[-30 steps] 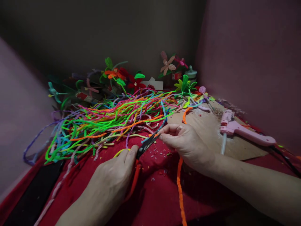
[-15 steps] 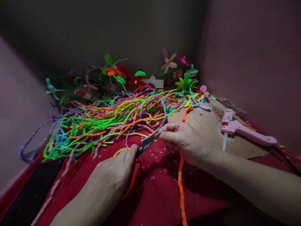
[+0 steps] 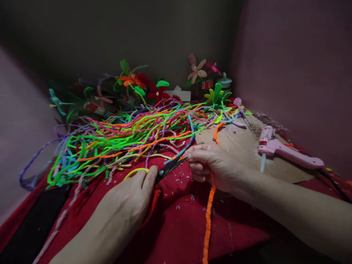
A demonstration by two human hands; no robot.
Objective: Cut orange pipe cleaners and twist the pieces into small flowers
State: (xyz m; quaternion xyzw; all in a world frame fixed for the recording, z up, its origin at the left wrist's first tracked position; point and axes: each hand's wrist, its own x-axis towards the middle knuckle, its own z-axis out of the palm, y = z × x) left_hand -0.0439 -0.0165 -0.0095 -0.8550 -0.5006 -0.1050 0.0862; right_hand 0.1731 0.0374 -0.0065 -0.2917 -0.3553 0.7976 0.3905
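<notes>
My left hand (image 3: 132, 194) is closed around the red handles of a pair of scissors (image 3: 167, 170), whose dark blades point up and right. The blade tips reach the pinched fingertips of my right hand (image 3: 211, 165). An orange pipe cleaner (image 3: 209, 216) runs through my right hand: its upper end sticks out above the knuckles, and its long lower part hangs down toward the front. What lies exactly between the blades is too small to tell. Just beyond both hands spreads a tangled heap of coloured pipe cleaners (image 3: 123, 135).
A pink glue gun (image 3: 291, 154) lies on a cardboard sheet (image 3: 239, 139) at the right. Pipe-cleaner flowers (image 3: 196, 71) stand along the back wall. A black flat strip (image 3: 35, 223) is at the left on the red cloth (image 3: 187, 227), where small fluff clippings are scattered.
My left hand and the scissors have shifted slightly left, the blades looking a little more apart. The hanging part of the orange pipe cleaner has swung left. My right hand stays nearly in place.
</notes>
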